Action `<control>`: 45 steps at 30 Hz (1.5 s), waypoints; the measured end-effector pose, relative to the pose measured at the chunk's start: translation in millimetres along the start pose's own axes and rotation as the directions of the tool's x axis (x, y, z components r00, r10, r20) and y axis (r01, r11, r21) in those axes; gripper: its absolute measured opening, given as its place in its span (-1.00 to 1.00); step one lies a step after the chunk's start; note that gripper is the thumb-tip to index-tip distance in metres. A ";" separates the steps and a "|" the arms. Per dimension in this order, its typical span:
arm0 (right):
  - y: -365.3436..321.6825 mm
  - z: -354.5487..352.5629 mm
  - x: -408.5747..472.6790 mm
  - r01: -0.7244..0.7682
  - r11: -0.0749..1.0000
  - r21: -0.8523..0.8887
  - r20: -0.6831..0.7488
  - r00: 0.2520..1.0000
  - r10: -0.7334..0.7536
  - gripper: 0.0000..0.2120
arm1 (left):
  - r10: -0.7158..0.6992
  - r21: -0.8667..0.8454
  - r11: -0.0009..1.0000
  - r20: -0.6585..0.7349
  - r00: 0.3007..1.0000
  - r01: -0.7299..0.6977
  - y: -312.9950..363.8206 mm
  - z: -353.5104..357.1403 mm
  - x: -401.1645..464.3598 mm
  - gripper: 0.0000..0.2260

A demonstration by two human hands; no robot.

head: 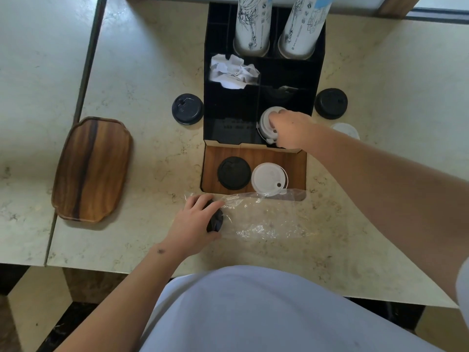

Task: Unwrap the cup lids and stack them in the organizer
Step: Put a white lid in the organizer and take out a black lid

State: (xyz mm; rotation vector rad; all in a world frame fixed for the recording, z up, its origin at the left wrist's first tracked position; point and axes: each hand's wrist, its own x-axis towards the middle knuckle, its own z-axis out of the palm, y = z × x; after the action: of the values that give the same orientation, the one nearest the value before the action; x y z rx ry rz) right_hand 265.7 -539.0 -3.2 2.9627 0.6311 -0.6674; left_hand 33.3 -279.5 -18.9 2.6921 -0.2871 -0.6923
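Observation:
A black organizer [319, 72] stands at the table's middle back. My right hand [291, 129] grips a stack of white lids [266, 120] in the organizer's front right compartment. My left hand [194, 219] holds a stack of black lids [215, 219] at the open end of a clear plastic wrapper [266, 219] lying flat on the table. In front of the organizer, a wooden panel [294, 163] carries a black lid [233, 172] and a white lid [269, 177]. Loose black lids lie to the organizer's left [187, 109] and right [331, 103].
Two tall sleeves of paper cups [252, 21] stand in the organizer's back compartments, and crumpled white paper [232, 71] fills a left one. A wooden tray [94, 168] lies at the left. Another white lid [346, 129] peeks out behind my right forearm.

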 end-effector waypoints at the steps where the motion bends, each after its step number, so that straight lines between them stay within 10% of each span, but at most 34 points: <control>1: 0.2 -4.1 -1.9 -0.024 0.999 0.026 0.016 1.000 0.024 -0.57 | 0.000 0.003 1.000 0.001 1.000 0.000 0.0 0.1 -0.1 -0.27; 7: -6.1 1.3 -77.4 -0.129 0.703 0.699 -0.229 0.891 0.391 -0.82 | 0.004 0.031 1.000 -0.007 1.000 -0.003 -1.3 2.6 -0.8 -0.27; 10: -15.2 29.5 -134.1 -0.216 0.314 0.925 0.019 0.849 0.527 -0.95 | -0.001 0.036 0.999 -0.011 1.000 0.001 -1.8 3.7 -0.4 -0.29; 17: -32.0 87.9 -186.7 -0.434 0.329 0.838 0.298 0.871 0.391 -0.83 | 0.002 -0.002 1.000 0.034 0.999 -0.002 -2.2 2.6 -1.3 -0.28; 21: -40.1 90.1 -173.0 -0.449 -0.242 0.860 0.492 0.854 0.167 -0.74 | -0.046 -0.197 0.980 -0.119 0.992 0.022 -8.0 -2.0 -10.6 -0.30; 24: -40.8 92.0 -164.9 -0.483 -0.485 0.729 0.545 0.839 -0.017 -0.68 | -0.407 -0.456 0.851 -0.260 0.876 0.260 -21.1 -4.2 -23.9 -0.42; 26: -43.3 95.2 -165.0 -0.536 -0.457 0.710 0.540 0.830 -0.136 -0.70 | -0.627 -0.671 0.591 -0.032 0.778 0.448 -26.5 -5.2 -30.4 -0.47; 29: -50.0 98.7 -166.1 -0.631 -0.376 0.678 0.561 0.775 -0.289 -0.70 | -0.585 -0.799 0.279 0.298 0.754 0.532 -24.6 0.1 -36.1 -0.59; 33: -63.5 98.4 -163.3 -0.695 -0.248 0.675 0.600 0.712 -0.365 -0.53 | -0.495 -0.846 0.186 0.360 0.791 0.500 -13.7 3.7 -33.5 -0.68; 38: -78.3 90.7 -163.5 -0.687 -0.091 0.721 0.652 0.716 -0.249 -0.77 | -0.384 -0.854 0.215 0.372 0.845 0.473 4.2 4.0 -26.5 -0.84; 45: -71.7 77.1 -175.9 -0.687 -0.165 0.708 0.657 0.726 -0.204 -0.82 | -0.304 -0.884 0.144 0.387 0.870 0.444 8.9 0.2 -24.0 -0.80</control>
State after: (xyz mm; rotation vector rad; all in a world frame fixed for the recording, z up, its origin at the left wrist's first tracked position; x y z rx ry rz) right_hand 61.2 -549.8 4.1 2.8929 -1.3466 -3.0054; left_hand 11.6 -281.1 -5.4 1.4197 0.6771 -0.7828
